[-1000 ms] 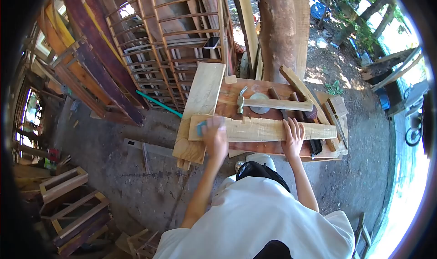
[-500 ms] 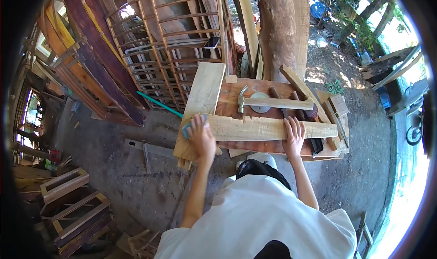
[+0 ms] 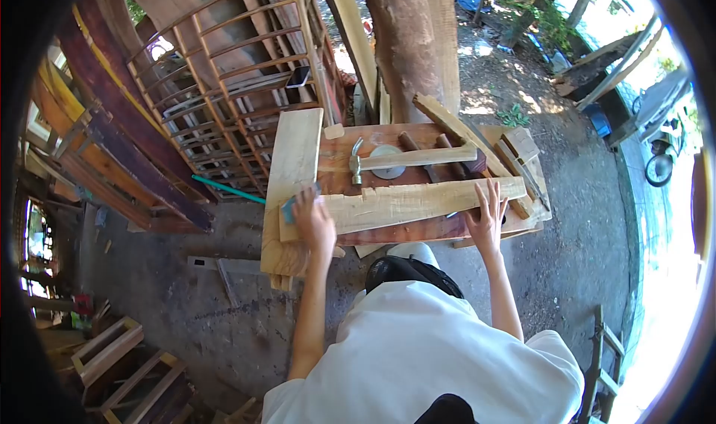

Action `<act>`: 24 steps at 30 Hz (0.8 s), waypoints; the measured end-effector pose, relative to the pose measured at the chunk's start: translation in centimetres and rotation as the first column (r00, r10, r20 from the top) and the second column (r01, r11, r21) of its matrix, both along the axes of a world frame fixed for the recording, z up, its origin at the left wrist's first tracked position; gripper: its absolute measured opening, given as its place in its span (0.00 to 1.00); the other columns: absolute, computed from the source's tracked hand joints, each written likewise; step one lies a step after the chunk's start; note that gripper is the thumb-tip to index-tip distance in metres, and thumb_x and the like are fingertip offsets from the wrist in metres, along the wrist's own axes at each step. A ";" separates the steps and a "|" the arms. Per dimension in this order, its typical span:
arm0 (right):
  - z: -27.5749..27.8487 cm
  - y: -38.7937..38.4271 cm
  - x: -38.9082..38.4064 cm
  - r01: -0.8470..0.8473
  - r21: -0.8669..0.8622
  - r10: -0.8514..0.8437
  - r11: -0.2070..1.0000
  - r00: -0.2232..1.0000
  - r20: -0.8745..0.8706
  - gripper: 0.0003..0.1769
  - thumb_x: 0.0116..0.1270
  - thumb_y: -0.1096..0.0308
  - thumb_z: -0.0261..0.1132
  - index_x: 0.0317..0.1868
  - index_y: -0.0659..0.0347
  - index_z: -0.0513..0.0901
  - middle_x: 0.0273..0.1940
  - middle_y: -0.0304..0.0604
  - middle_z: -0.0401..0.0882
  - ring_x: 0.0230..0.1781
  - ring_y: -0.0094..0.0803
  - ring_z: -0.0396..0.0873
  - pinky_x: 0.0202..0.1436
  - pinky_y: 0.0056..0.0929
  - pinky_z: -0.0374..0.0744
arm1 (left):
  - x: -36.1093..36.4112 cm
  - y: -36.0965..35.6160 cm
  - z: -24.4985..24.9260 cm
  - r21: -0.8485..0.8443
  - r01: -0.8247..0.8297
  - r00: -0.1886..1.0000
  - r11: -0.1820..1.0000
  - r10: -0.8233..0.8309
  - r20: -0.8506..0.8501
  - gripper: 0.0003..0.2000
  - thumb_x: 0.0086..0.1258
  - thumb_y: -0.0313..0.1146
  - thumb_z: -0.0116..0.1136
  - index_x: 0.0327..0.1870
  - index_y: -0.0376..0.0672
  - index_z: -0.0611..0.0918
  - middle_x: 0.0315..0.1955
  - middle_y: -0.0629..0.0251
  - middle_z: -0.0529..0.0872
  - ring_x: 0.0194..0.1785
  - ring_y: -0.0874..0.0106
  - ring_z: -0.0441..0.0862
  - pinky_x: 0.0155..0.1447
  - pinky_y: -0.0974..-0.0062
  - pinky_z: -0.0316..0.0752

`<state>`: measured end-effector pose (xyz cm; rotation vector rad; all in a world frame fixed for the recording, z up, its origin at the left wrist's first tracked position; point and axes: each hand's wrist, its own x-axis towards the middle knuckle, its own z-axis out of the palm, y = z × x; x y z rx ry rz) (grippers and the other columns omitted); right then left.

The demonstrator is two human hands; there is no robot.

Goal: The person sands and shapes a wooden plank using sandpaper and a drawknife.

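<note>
Holding a blue pad [image 3: 288,213], the left hand [image 3: 313,220] curves loosely.

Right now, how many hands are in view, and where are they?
2. The left hand holds a blue pad at the left end of the pale board; the right hand rests near its right end. I see no sign of others hidden.

Your shirt [image 3: 447,342] is plain white; your board [image 3: 403,208] is pale tan, streaked with darker grain. You have a muted blue pad [image 3: 289,212], a reddish-brown tabletop [image 3: 335,158], a hammer [image 3: 425,157] with dull metallic head [image 3: 356,172] and pale yellowish handle [image 3: 440,155], and a teal pole [image 3: 227,189].
</note>
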<state>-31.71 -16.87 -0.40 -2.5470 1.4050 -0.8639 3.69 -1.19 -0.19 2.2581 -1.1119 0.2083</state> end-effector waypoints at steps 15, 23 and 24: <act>-0.6 0.5 0.5 0.009 0.026 -0.008 1.000 0.998 -0.063 0.40 0.56 0.85 0.60 0.72 0.50 0.73 0.74 0.43 0.66 0.79 0.39 0.59 0.79 0.73 0.39 | -9.9 -8.0 -0.1 0.053 0.594 0.801 0.803 -0.596 0.057 0.22 0.77 0.35 0.52 0.70 0.43 0.76 0.73 0.59 0.72 0.74 0.55 0.69 0.77 0.54 0.60; 0.2 -2.3 1.0 -0.129 -0.041 0.124 0.991 0.988 -0.097 0.35 0.56 0.78 0.65 0.68 0.51 0.76 0.70 0.42 0.72 0.76 0.38 0.65 0.79 0.73 0.41 | -13.2 -5.9 0.8 0.041 0.768 0.637 0.639 -0.769 0.045 0.24 0.77 0.37 0.56 0.72 0.44 0.74 0.73 0.62 0.72 0.75 0.62 0.69 0.77 0.57 0.61; 0.4 -2.5 0.7 -0.183 -0.071 0.172 0.981 0.976 -0.134 0.34 0.57 0.76 0.66 0.67 0.52 0.77 0.70 0.42 0.73 0.75 0.38 0.66 0.79 0.73 0.42 | -11.9 -5.4 0.6 0.086 0.722 0.680 0.686 -0.727 0.092 0.24 0.78 0.38 0.55 0.72 0.45 0.74 0.73 0.62 0.72 0.75 0.63 0.69 0.76 0.57 0.62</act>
